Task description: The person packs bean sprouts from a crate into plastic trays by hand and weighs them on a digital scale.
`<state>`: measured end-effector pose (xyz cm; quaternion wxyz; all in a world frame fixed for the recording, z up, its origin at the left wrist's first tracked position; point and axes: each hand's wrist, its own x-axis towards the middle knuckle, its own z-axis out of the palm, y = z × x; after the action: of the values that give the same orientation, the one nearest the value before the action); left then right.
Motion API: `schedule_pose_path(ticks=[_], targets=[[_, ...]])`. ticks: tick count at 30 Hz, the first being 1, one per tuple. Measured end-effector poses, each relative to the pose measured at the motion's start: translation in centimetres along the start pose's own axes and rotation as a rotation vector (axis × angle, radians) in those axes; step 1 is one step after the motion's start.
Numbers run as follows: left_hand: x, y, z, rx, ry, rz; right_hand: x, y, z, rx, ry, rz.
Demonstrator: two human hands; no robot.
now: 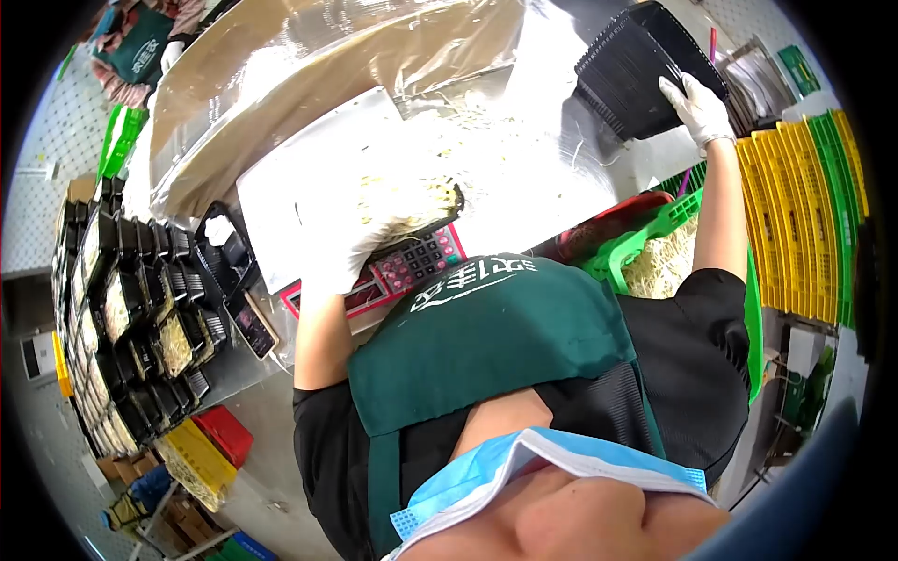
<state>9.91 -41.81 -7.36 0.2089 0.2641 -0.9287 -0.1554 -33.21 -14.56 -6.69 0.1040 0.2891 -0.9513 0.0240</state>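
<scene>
My left hand [351, 252], in a white glove, is closed at the near left side of a black tray [456, 198] heaped with pale bean sprouts [407, 196]. Glare washes out the fingers there. This tray is at the white scale [323, 140], close above its red-framed keypad [421, 260]. Out to the right, my gloved right hand [700, 110] grips the near edge of a stack of nested black trays [631, 70]. Its thumb and fingers lie on the plastic; how many trays they hold, I cannot tell.
Filled black trays [122, 304] are piled high at the left, near a phone [251, 323]. A green crate [645, 248] of sprouts sits by my right arm. Yellow crates [786, 220] stand at the right. Loose sprouts litter the metal table [561, 178]. Another person [140, 47] is at far left.
</scene>
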Motion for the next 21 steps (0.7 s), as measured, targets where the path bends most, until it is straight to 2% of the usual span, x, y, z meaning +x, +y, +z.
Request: schedule_pose_path(ticks=[1,2,5,8,10,12,14,16,18,20,21], targets=[[0.3,0.0,0.1,0.01,0.001,-0.001,0.4,0.0,-0.3,0.006,-0.07,0.051],[0.6,0.0,0.2,0.016,-0.001,-0.003,0.0,0.1,0.1,-0.038,0.052,0.014],[1.1,-1.3,1.2,0.155,0.002,0.012,-0.8,-0.9,-0.6,-0.114,0.116,0.067],[1.0,-0.7,0.9,0.089,-0.056,-0.066,-2.9,-1.9,-0.8,-0.176,0.43,0.021],[0.7,-1.5,1.6,0.081,-0.034,-0.057,-5.3,-2.8,-2.5,-0.204,0.899,-0.218],[0.3,-1.8,1.8,0.078,-0.025,-0.046,-8.5,-4.7,-4.2,-0.105,0.999,-0.375],[0.5,-1.6,1.5,0.166,-0.047,-0.052,-11.8,-5.9,-3.3,0.085,0.789,-0.492],[0.6,-1.5,1.5,0.124,-0.046,-0.047,-15.3,-6.2,-1.2,-0.104,0.456,-0.363],[0.6,-1.2,1.4,0.084,-0.047,-0.056,-16.5,-6.0,1.4,-0.177,0.196,-0.299],[0.9,-0.7,1.1,0.175,-0.043,-0.031,-16.2,-6.4,3.3,-0.18,-0.079,-0.243],[0.8,-1.1,1.5,0.174,-0.044,-0.027,-16.0,-6.8,4.9,-0.198,-0.087,-0.238]])
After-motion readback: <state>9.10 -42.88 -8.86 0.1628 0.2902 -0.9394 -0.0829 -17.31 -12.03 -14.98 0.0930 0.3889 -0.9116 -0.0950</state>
